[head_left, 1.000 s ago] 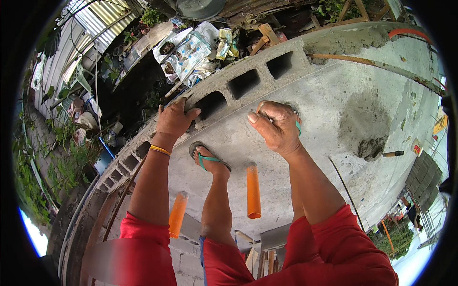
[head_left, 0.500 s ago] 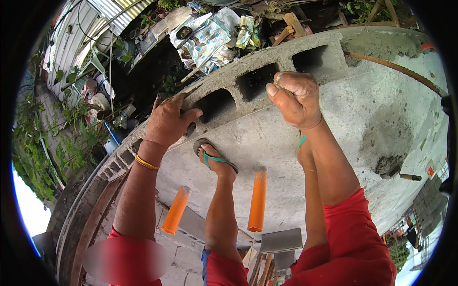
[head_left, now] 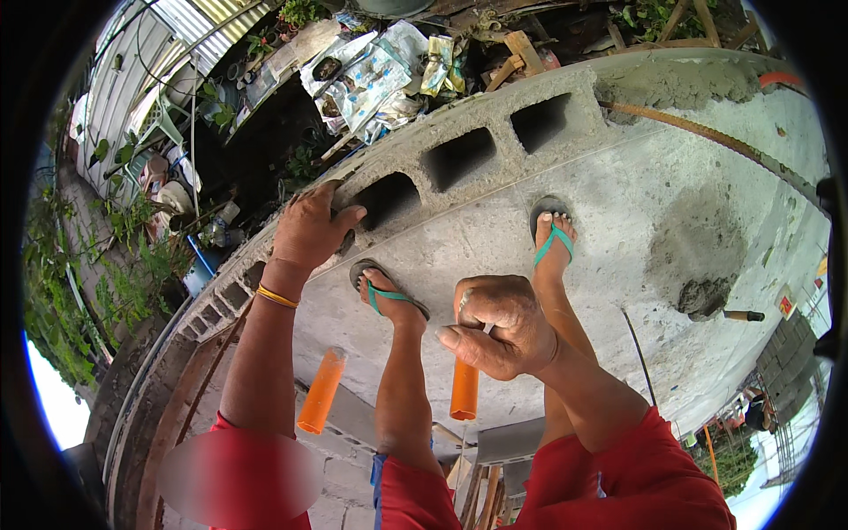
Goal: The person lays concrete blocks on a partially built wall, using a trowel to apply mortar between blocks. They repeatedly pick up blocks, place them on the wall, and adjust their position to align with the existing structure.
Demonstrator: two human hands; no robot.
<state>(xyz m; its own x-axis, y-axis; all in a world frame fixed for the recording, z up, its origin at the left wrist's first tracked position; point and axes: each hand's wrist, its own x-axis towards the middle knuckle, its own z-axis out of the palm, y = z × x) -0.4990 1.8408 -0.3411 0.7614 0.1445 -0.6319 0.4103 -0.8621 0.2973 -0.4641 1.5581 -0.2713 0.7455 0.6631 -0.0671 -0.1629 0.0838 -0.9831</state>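
My left hand rests on the left part of a row of hollow concrete blocks. Its thumb is spread beside a dark cavity, while the fingertips reach the far edge and are partly hidden. My right hand is closed in a fist, raised between my legs and apart from the blocks. Whatever may be inside the fist is hidden. A thin string runs along the near side of the blocks. Below the right fist, an orange pipe stands partly covered.
Another orange pipe stands left. My sandalled feet are on the concrete surface. A rusty rebar curves at the right, above a wet mortar lump and a dark handle. Beyond the blocks lie discarded sacks.
My right fist has moved from above the blocks down and left, toward me, uncovering my right foot and the block cavities. The left hand stays on the blocks.
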